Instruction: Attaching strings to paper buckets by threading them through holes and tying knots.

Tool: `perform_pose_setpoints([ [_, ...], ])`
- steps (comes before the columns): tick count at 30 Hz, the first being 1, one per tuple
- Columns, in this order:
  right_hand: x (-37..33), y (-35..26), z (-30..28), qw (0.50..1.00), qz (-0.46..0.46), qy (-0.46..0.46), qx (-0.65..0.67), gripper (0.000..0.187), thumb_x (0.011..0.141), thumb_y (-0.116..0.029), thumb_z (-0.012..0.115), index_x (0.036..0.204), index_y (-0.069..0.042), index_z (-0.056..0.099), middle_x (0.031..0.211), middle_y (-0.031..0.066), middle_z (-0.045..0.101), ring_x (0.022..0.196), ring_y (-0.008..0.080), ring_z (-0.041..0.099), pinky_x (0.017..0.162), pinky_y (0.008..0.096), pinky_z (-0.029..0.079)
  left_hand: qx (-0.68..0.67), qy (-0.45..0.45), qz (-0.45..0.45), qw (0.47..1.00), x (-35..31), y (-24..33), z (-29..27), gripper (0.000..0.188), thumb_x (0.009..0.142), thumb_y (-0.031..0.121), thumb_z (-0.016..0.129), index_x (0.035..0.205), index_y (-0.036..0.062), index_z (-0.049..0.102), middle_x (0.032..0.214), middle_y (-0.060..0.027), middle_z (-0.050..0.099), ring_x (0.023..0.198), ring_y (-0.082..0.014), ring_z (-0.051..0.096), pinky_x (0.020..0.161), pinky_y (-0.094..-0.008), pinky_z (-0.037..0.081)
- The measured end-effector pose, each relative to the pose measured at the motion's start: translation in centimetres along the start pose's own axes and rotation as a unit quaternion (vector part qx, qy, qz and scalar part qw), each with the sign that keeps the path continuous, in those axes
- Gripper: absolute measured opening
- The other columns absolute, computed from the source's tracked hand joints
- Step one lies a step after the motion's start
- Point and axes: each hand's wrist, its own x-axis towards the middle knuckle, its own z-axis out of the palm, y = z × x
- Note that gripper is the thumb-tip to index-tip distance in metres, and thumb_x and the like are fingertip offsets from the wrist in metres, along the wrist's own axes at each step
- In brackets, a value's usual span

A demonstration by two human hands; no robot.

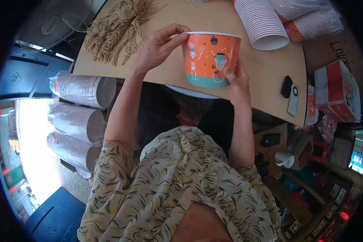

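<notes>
Gripping rim and lower right side respectively, left hand [161,47] and right hand [238,82] held one skeleton-printed orange paper bucket [205,60] over table [266,76] edge; presumably light, crushable, best held by reinforced rim.

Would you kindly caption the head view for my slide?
Left hand and right hand hold a printed orange bucket.
</notes>
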Motion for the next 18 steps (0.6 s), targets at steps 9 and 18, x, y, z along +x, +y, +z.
perform_pose_setpoints([
  [9,-0.6,-0.8,1.0,0.995,-0.025,-0.003,-0.093,0.11,0.067,-0.035,0.092,0.15,0.002,0.029,0.139,0.0134,0.051,0.128,0.0232,0.052,0.107,0.0383,0.044,0.129,-0.063,0.027,0.989,-0.2,3.2,0.3,0.027,0.099,0.017,0.063,0.12,0.0001,0.066,0.116,-0.0053,0.068,0.117,-0.0143,0.057,0.099,-0.0318,0.046],
  [18,-0.3,-0.8,2.0,0.99,-0.044,0.006,-0.136,0.115,0.065,-0.033,0.09,0.151,0.004,0.024,0.141,0.0173,0.049,0.131,0.0257,0.05,0.111,0.0393,0.041,-0.066,-0.065,-0.13,0.987,-0.5,3.5,0.6,0.043,0.094,0.012,0.064,0.133,-0.0048,0.058,0.118,-0.0084,0.067,0.107,-0.0123,0.06,0.096,-0.0292,0.046],
])
